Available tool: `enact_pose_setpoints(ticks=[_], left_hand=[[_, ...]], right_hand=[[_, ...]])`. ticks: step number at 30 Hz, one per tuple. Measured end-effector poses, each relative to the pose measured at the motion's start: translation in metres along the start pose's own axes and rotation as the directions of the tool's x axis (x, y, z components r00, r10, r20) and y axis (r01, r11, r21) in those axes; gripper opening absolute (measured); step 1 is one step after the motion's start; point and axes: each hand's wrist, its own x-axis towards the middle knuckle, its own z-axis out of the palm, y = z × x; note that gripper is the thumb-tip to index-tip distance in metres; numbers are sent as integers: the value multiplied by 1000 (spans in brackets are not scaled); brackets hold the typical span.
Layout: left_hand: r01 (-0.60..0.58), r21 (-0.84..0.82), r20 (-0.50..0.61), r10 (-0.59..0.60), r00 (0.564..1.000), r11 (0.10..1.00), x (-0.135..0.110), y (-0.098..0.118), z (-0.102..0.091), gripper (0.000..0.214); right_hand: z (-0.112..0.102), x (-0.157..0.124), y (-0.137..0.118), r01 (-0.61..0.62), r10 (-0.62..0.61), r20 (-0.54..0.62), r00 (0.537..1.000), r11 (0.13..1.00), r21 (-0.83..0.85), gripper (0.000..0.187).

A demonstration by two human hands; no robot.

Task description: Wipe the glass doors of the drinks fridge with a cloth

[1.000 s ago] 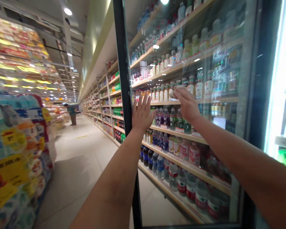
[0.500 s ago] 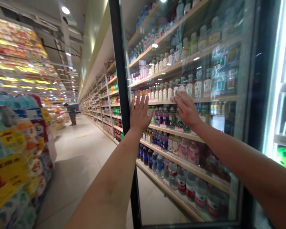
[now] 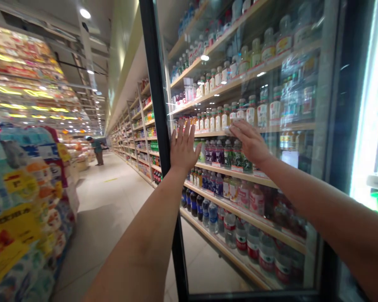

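My left hand (image 3: pixel 184 147) lies flat with its fingers spread on the glass door (image 3: pixel 214 260), close to its black frame (image 3: pixel 159 92). To the right, my right hand (image 3: pixel 252 141) is pressed to the same glass, fingers together and angled left. Under its fingertips a small piece of pale, crumpled cloth (image 3: pixel 228 131) shows; most of it is hidden by the hand. Through the glass, shelves of bottled drinks (image 3: pixel 219 119) are seen behind both hands.
The door stands swung out beside a lit cooler (image 3: pixel 365 126) at the right edge. On the left is a stack of wrapped goods (image 3: pixel 47 176) with a yellow sign (image 3: pixel 12 239). Along the aisle floor (image 3: pixel 113 201), a person (image 3: pixel 97 151) stands far off.
My right hand has shifted slightly right on the glass, its fingers lying flatter over the cloth. My left hand stays at the frame edge. The view has moved a little.
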Motion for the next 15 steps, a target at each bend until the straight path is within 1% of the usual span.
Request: enact_pose_setpoints(ticks=[1, 3, 5, 6, 7, 9, 11, 12, 13, 15], left_hand=[[0, -2, 1, 0, 1000, 1000, 0, 0, 0, 67], [-3, -2, -2, 3, 1000, 1000, 0, 0, -1, 66], [-6, 0, -4, 6, 1000, 1000, 1, 1, -2, 67], [-5, -1, -5, 5, 1000, 1000, 1, 1, -3, 67], [-3, -4, -3, 3, 1000, 1000, 1, 2, -3, 67], [0, -12, -2, 0, 1000, 1000, 1, 2, -4, 68], [0, -9, -4, 0, 1000, 1000, 1, 2, -4, 69], [-2, -4, -5, 2, 1000, 1000, 1, 2, -3, 69], [-3, 3, -7, 3, 1000, 1000, 1, 2, -3, 68], [-4, 9, -8, 4, 1000, 1000, 1, 2, -3, 68]], right_hand=[[-3, 4, 5, -17, 17, -16, 1000, 1000, 8, 61], [-7, 11, 12, -81, 81, -92, 992, 997, 3, 58], [-7, 11, 12, -130, 126, -159, 979, 991, -17, 57], [-7, 7, 10, -138, 131, -165, 977, 990, -29, 57], [-6, 2, 8, -134, 127, -151, 980, 990, -40, 58], [-7, -8, 5, -94, 90, -77, 993, 994, -49, 60], [-11, -11, 8, -40, 40, 0, 999, 998, -43, 61], [-14, -9, 12, -29, 29, 9, 1000, 999, -39, 60], [-17, -6, 16, -34, 34, -6, 999, 999, -36, 59], [-22, 1, 24, -91, 88, -88, 992, 995, -39, 57]])
